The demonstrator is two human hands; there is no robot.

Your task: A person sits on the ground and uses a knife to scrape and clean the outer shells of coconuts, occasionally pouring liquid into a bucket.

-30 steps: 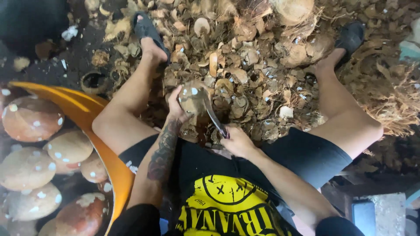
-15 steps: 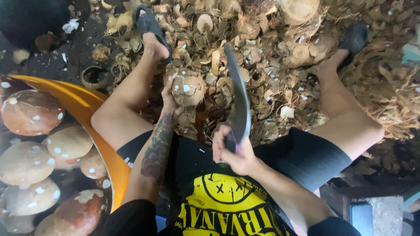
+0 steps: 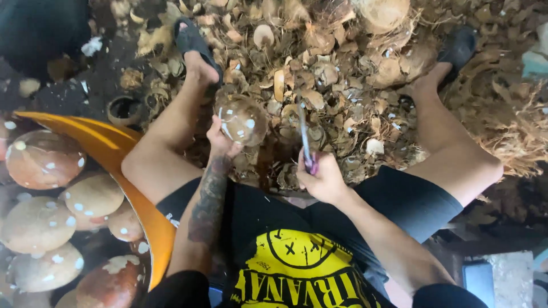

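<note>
My left hand [image 3: 220, 142] holds a round brown coconut [image 3: 242, 118] with white flecks, out in front of my knees. My right hand [image 3: 321, 178] grips the handle of a long curved knife [image 3: 304, 137], whose blade stands nearly edge-on and points away from me, just right of the coconut. The blade is close to the coconut; contact cannot be told. I sit with bare legs spread, and my feet in dark sandals [image 3: 191, 39] rest on the shell heap.
A thick pile of coconut shell chips and husk [image 3: 342, 68] covers the ground ahead. At the left an orange tub [image 3: 123, 148] holds several peeled coconuts [image 3: 43, 159] in water. A small dark ring-shaped shell [image 3: 124, 110] lies beside the tub.
The knife was low by the coconut, rose high with its blade upright, and has now come down beside the coconut. My left hand turned the coconut slightly and kept hold of it.
</note>
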